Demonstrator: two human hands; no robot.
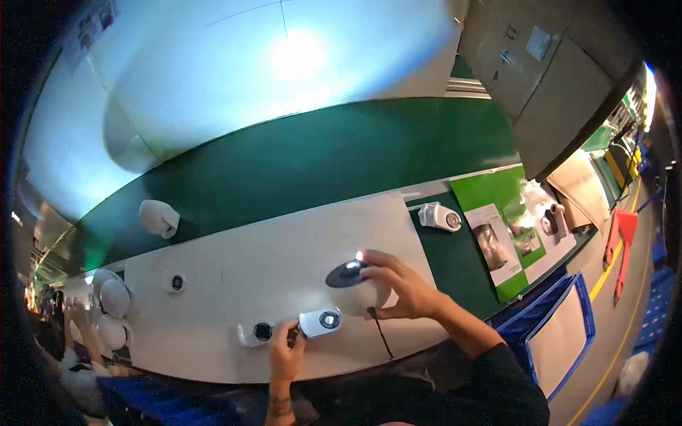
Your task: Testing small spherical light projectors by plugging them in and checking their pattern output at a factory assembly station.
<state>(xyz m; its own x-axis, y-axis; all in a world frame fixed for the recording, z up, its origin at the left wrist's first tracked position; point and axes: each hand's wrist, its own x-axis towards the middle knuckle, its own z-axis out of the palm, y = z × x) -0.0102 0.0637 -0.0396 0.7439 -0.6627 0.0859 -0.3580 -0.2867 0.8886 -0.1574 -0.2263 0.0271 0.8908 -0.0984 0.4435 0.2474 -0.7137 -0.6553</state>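
My right hand (406, 290) grips a rounded white camera housing (362, 298), held tilted above the table, its dark round face (346, 274) turned up and to the left. A thin black cable (383, 337) hangs down beside it. My left hand (286, 353) has its thumb and fingers closed on the left end of a white bullet-shaped camera (310, 324), which lies on the white table top with its round lens end pointing right. Just left of this hand lies another white camera with a black lens (262, 331).
Farther left stands a small white camera part (176, 283). White housings rest on the green mat (160, 218) and at the left table end (114, 297). At right are a white camera (440, 217), a green printed box (511, 234), a blue bin (579, 312) and a large overhanging carton (554, 78).
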